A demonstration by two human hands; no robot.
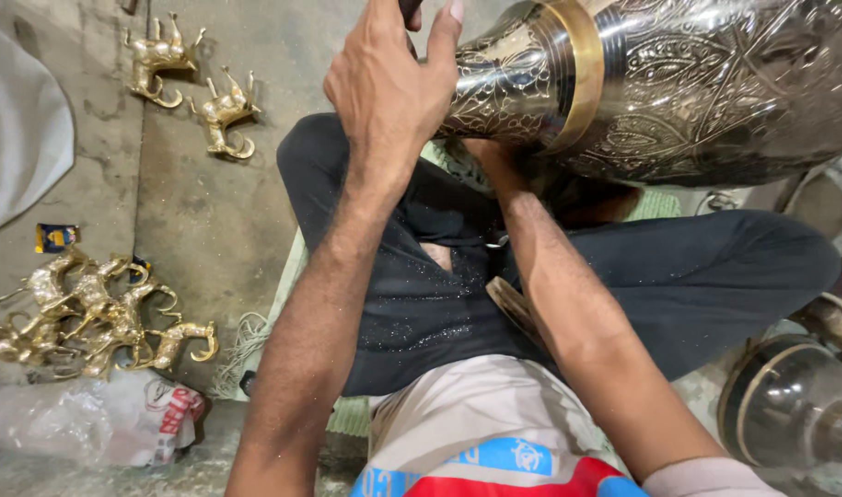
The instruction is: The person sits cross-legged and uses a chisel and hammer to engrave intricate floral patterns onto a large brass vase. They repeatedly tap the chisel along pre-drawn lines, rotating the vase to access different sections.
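A large engraved metal vase (679, 87) with a brass band lies tilted across my lap, its neck pointing left. My left hand (389, 78) is closed at the vase's narrow neck, gripping a dark tool whose tip barely shows above the fingers. My right hand (494, 156) reaches under the vase from below and is mostly hidden by it; only the wrist and the base of the hand show, pressed against the underside. I sit cross-legged in dark trousers dusted with fine metal specks.
Two brass animal figures (191, 78) lie on the concrete floor at upper left. A pile of several more brass figures (89, 317) sits at left above a crumpled plastic bag (98, 423). Another dark metal vessel (794, 405) stands at lower right.
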